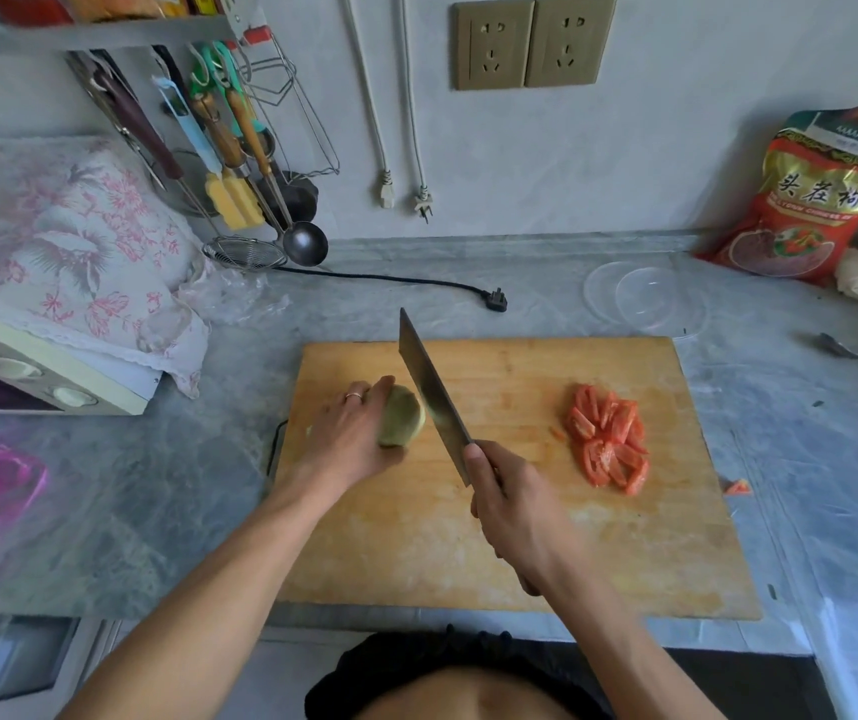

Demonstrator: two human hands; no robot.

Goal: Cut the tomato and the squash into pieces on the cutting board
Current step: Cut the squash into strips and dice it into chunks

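A pale green peeled squash [402, 415] lies on the left part of the wooden cutting board [520, 537]. My left hand [349, 439] curls over its left side and holds it down. My right hand [512, 504] grips the handle of a cleaver [432, 394], whose blade points away from me and stands just right of the squash's cut face. A pile of red tomato pieces [609, 439] lies on the right part of the board. One stray tomato piece [737, 486] lies on the counter beside the board.
A clear plastic lid [645, 298] and a spoon [853, 350] lie behind the board on the right, near a red food bag [811, 194]. A black plug and cord [494, 299] lie behind the board. An appliance under a floral cloth [79, 262] stands at the left.
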